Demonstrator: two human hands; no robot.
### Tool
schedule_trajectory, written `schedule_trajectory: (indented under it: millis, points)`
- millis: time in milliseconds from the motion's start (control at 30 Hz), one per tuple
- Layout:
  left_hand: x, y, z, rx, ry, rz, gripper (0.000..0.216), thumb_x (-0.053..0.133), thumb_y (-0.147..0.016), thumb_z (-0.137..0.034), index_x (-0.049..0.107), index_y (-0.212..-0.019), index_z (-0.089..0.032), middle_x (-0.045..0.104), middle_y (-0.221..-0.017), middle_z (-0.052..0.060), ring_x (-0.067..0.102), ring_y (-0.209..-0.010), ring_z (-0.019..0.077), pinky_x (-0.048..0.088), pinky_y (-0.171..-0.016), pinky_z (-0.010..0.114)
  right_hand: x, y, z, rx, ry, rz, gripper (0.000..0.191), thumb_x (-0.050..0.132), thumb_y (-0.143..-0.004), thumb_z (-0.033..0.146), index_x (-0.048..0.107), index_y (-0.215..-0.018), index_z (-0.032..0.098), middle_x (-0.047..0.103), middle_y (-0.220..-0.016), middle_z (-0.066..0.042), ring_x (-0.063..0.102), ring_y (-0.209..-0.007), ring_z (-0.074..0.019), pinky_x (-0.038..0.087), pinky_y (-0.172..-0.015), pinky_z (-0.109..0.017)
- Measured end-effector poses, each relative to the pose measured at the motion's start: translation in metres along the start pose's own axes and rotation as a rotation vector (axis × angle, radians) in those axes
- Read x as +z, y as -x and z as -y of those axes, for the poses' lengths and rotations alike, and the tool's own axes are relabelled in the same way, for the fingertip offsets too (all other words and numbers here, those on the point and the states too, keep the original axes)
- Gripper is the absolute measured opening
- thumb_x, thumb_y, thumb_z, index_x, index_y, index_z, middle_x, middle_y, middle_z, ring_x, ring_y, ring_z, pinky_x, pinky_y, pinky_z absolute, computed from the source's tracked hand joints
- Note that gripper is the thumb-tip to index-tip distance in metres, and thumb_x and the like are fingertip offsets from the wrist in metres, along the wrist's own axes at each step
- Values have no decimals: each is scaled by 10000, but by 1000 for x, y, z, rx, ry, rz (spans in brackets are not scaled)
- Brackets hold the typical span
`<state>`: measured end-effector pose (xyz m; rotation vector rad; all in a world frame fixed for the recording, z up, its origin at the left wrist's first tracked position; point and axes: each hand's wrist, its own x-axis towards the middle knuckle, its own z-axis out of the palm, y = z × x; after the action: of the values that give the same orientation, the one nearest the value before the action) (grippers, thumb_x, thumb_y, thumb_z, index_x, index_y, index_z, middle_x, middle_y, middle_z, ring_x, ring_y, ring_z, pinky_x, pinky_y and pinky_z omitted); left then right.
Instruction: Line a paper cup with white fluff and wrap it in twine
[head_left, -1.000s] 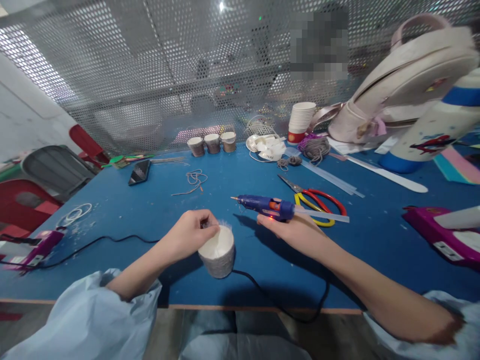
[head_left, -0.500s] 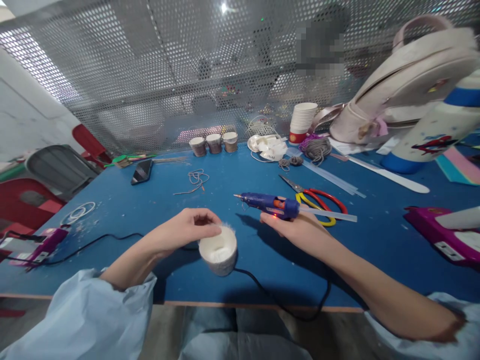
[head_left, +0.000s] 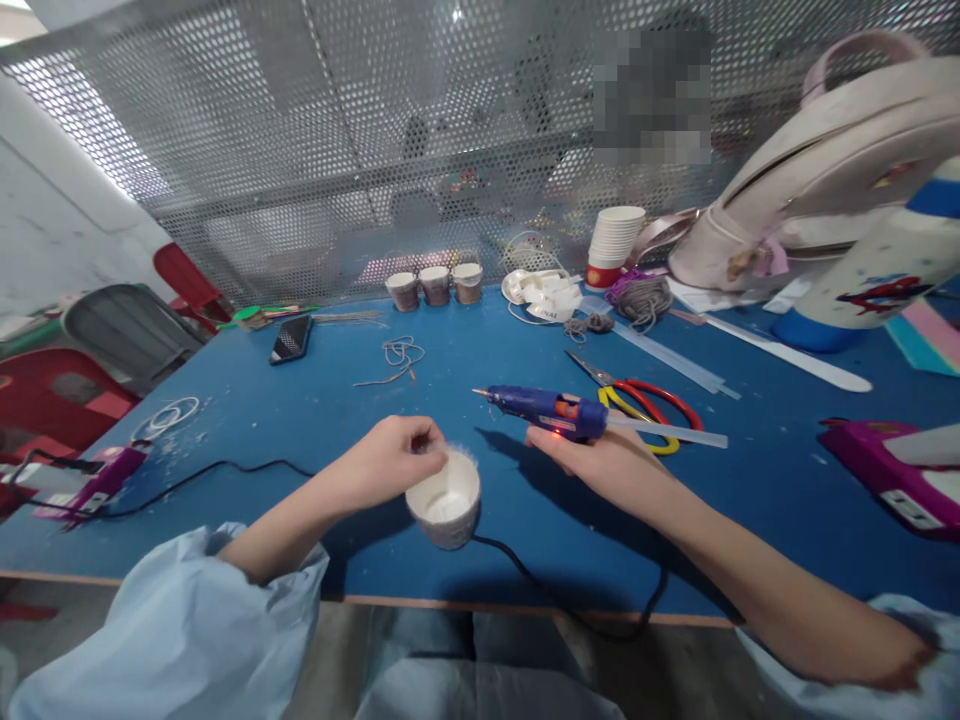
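Between the thumb and fingers of my left hand (head_left: 397,455) is the rim of a small paper cup (head_left: 448,510), its outside wrapped in greyish yarn and its white inside facing up toward me. My right hand (head_left: 600,462) grips a blue hot glue gun (head_left: 547,410), its nozzle pointing left above the table. A red light glows on the gun, and a clear glue stick (head_left: 679,432) sticks out of its back end. Just beyond that hand lie scissors (head_left: 634,400) with red and yellow handles, partly covered by the gun and stick.
Three wrapped cups (head_left: 435,287) stand at the back, near a stack of paper cups (head_left: 615,248) and grey yarn (head_left: 641,300). A loose string (head_left: 401,355) and a phone (head_left: 291,340) lie left. A black cord (head_left: 210,477) crosses the table. A bottle (head_left: 870,275) stands right.
The whole view has shifted slightly, so things sit a little further right. Both hands keep their holds on the cup and the glue gun; the cup's tilt looks nearly the same.
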<state>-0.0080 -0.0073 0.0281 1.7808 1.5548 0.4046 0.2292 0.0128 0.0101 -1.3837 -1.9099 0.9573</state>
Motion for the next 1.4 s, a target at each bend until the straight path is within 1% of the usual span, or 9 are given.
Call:
schedule_trajectory:
  millis: [133, 233, 367, 467, 567, 700, 933, 1067, 1400]
  points:
    - [5, -4, 1, -13, -69, -57, 153, 515, -734, -270, 600, -700, -148, 531, -615, -12, 448, -587, 125, 324, -520, 234, -1, 1, 0, -7, 4, 6, 288, 554, -807, 435, 554, -615, 220, 492, -461, 44, 481, -463, -149, 367, -494, -283]
    - [3, -3, 2, -24, -28, -27, 160, 542, -726, -285, 619, -734, -146, 574, -655, -4, 491, -612, 134, 359, -541, 236, -2, 1, -1, -6, 4, 5, 298, 554, -805, 437, 554, -601, 220, 493, -458, 42, 493, -470, -151, 368, -494, -279]
    - [-3, 2, 2, -29, 27, 55, 277, 607, -715, -313, 650, -933, -147, 636, -806, 23, 559, -724, 160, 422, -631, 252, -1, 1, -2, -10, 6, -8, 258, 563, -800, 440, 591, -664, 223, 501, -456, 47, 504, -467, -154, 373, -487, -278]
    - [-10, 6, 2, 3, 119, 68, 377, 618, -725, -319, 619, -1064, -153, 644, -925, 48, 573, -817, 170, 448, -700, 264, -1, 1, -2, -8, -7, -18, 225, 573, -788, 434, 604, -723, 220, 534, -484, 41, 516, -467, -159, 379, -471, -279]
    - [-16, 11, 2, 11, 175, 61, 323, 594, -743, -307, 627, -1028, -159, 650, -921, 52, 571, -798, 161, 451, -688, 262, -2, 2, 0, -21, -21, -10, 215, 562, -787, 424, 610, -751, 218, 566, -521, 29, 531, -479, -161, 392, -460, -276]
    - [-23, 15, 0, 43, 138, 38, 231, 573, -759, -287, 651, -943, -171, 657, -874, 40, 565, -777, 161, 446, -671, 262, -2, 3, 0, -25, -15, -17, 210, 562, -787, 419, 606, -744, 218, 535, -484, 38, 511, -451, -152, 379, -435, -269]
    - [-22, 15, -6, 134, 61, 19, 177, 552, -792, -272, 675, -858, -163, 646, -905, 38, 573, -760, 142, 453, -687, 251, -1, 3, -2, -20, -21, -16, 218, 572, -785, 430, 599, -753, 216, 560, -517, 32, 530, -477, -160, 388, -452, -276]
    - [-20, 16, -3, 200, 9, 14, 198, 517, -813, -250, 691, -877, -182, 636, -951, 43, 584, -832, 158, 456, -744, 261, -1, 4, -1, -14, -19, -17, 201, 575, -784, 420, 597, -752, 223, 536, -492, 39, 530, -480, -166, 380, -451, -277]
    - [-17, 9, -2, 317, -37, 103, 304, 443, -827, -133, 724, -926, -197, 624, -1018, 54, 598, -919, 159, 441, -808, 266, -2, 5, 2, -12, -3, -14, 219, 560, -782, 434, 597, -771, 219, 555, -524, 30, 517, -474, -161, 372, -451, -279]
